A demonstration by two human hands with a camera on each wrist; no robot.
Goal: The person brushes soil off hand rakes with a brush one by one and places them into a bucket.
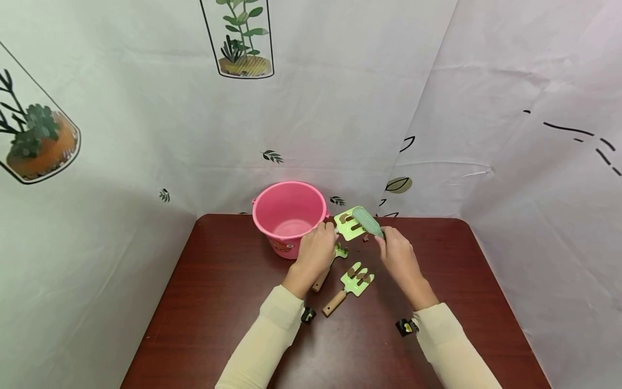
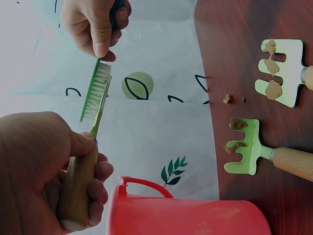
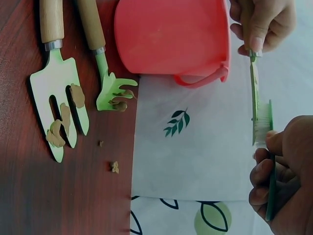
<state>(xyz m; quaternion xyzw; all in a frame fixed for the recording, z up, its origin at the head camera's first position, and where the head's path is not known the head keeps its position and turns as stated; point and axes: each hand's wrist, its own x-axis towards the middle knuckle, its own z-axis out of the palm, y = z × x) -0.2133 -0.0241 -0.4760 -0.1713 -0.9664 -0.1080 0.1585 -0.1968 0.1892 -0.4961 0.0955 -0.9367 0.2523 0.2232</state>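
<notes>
My left hand (image 1: 318, 248) grips the wooden handle (image 2: 78, 188) of a small garden trowel, fingers wrapped round it. Its flat light-green blade (image 1: 344, 233) is raised beside the bucket and carries brown clay-like smears. In my right hand (image 1: 399, 256) is a green scrub brush (image 1: 367, 221), pinched between thumb and fingers at its handle end. The brush's pale bristles (image 2: 100, 88) lie against the blade's face in the left wrist view. Below the hands, a green hand fork (image 1: 357, 282) and a small green rake (image 3: 110, 93) lie on the table, both with brown lumps on their prongs.
A pink bucket (image 1: 284, 247) stands upright at the back of the dark red-brown table (image 1: 218, 302), just left of the tools. Small brown crumbs (image 2: 227, 99) are scattered near the back edge. A pale printed cloth (image 1: 340, 119) hangs behind and at both sides.
</notes>
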